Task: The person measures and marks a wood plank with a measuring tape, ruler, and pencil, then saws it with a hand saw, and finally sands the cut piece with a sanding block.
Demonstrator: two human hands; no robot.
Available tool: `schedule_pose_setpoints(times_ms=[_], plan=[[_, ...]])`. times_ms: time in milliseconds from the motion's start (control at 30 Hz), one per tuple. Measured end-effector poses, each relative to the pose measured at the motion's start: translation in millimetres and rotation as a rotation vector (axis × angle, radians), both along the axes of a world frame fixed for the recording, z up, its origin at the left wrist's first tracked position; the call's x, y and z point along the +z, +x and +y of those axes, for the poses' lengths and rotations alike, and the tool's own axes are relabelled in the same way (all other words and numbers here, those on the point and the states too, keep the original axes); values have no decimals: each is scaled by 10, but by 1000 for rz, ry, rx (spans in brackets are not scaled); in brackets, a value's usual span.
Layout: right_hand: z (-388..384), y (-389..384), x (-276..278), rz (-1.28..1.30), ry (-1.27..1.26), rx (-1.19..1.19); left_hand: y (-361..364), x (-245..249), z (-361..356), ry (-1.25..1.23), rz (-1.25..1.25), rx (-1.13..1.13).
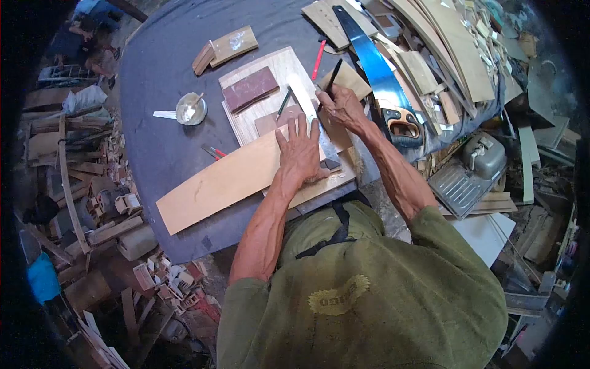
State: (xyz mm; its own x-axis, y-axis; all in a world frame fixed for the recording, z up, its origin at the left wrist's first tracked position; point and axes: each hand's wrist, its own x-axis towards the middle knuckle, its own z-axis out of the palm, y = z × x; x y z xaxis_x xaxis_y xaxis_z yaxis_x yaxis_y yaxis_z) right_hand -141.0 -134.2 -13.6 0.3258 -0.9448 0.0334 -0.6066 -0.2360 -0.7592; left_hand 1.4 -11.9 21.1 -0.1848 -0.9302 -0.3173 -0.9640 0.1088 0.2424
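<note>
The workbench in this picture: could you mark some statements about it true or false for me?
1. The left hand is pressed on the long board. True.
2. The right hand holds the saw. False: it holds a slim black tool, and the saw lies to its right.
3. The saw's handle is nearer to the person than its blade tip. True.
4. The red stick lies across the saw blade. False: it lies beside the blade, not touching it.

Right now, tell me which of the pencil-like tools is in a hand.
The black pencil-like tool, gripped by the right hand; neither the red one nor the thin dark one near the left hand is held.
</note>
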Motion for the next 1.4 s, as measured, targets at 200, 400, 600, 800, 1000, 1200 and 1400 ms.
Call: schedule_pose_setpoints(times_ms=[200, 400, 600, 800, 1000, 1200, 1400], plan=[[78, 62, 280, -244, 179, -123, 16, -96, 12, -19, 12, 10], [325, -169, 47, -343, -55, -125, -3, -12, 18, 8, 41, 27], [442, -187, -95, -333, 44, -72, -10, 17, -4, 19, 32, 20], [478, -137, -104, -340, 11, -81, -9, -66, 12, -6, 23, 28], [458, -147, -83, -338, -3, -33, -13, -35, 2, -9, 24, 21], [475, -133, -37, -291, 2, -34, -8, -5, 11, -11, 21, 12], [598, -238, 46, -335, 102, -20, -12, -33, -4, 0, 12, 7]])
